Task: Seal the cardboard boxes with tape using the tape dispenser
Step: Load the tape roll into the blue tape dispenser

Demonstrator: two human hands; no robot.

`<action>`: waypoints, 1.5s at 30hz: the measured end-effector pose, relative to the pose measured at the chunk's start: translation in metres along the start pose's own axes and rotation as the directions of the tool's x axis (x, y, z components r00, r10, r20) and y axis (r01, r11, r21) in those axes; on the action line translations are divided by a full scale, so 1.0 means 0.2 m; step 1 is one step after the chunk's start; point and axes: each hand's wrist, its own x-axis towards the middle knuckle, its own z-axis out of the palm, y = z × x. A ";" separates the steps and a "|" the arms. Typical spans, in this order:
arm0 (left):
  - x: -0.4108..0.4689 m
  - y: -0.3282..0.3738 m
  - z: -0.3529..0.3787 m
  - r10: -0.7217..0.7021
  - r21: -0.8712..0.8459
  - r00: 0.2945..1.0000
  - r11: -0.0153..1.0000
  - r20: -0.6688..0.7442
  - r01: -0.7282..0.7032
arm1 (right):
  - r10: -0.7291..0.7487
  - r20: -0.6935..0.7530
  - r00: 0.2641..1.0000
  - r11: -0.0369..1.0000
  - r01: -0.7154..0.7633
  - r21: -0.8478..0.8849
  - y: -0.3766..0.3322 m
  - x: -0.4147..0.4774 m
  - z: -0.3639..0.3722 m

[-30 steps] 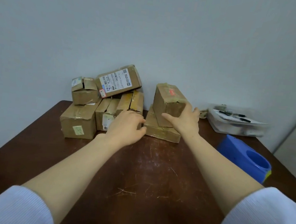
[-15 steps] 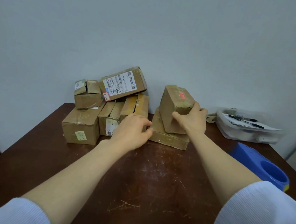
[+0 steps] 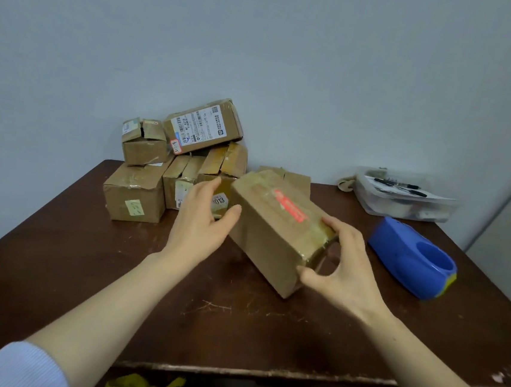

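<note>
Cardboard box (image 3: 275,235) aslant, right hand (image 3: 346,270) clasped round near end, left hand (image 3: 201,222) spread against far edge

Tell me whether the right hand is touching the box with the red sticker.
Touching. The head view shows the right hand gripping the near end of the box, with the thumb at its lower corner and the fingers over its top edge.

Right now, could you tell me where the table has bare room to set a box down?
Bare wood runs across the near half of the table, from the held box to the front edge, and along the left in front of the box pile. Crowded: the back left, and the right, with the tape dispenser and pen tray.
</note>
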 end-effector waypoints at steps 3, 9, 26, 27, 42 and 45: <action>-0.09 -0.03 -0.01 0.089 0.042 0.996 0.995 0.008 -0.090 | -0.034 0.177 0.984 0.998 0.023 0.063 0.00 -0.03 0.02; -0.14 -0.04 -0.01 0.316 0.212 0.905 0.900 0.285 -0.381 | -0.082 0.375 0.923 0.985 0.018 0.172 0.03 0.03 0.06; 0.00 0.07 0.03 0.266 0.325 0.786 0.802 0.558 -0.502 | -0.179 0.251 0.951 0.981 0.191 -0.024 -0.01 0.10 -0.05; 0.00 0.08 0.03 0.255 0.337 0.787 0.798 0.562 -0.499 | -0.185 0.273 0.944 0.975 0.211 -0.069 -0.04 0.12 -0.03; 0.00 0.07 0.07 0.172 0.369 0.641 0.694 0.748 -0.617 | -0.160 0.349 0.923 0.983 0.183 -0.034 0.03 0.22 0.00; 0.02 0.10 0.09 0.169 0.401 0.679 0.697 0.715 -0.595 | -0.141 0.321 0.936 0.990 0.140 0.027 0.05 0.22 0.00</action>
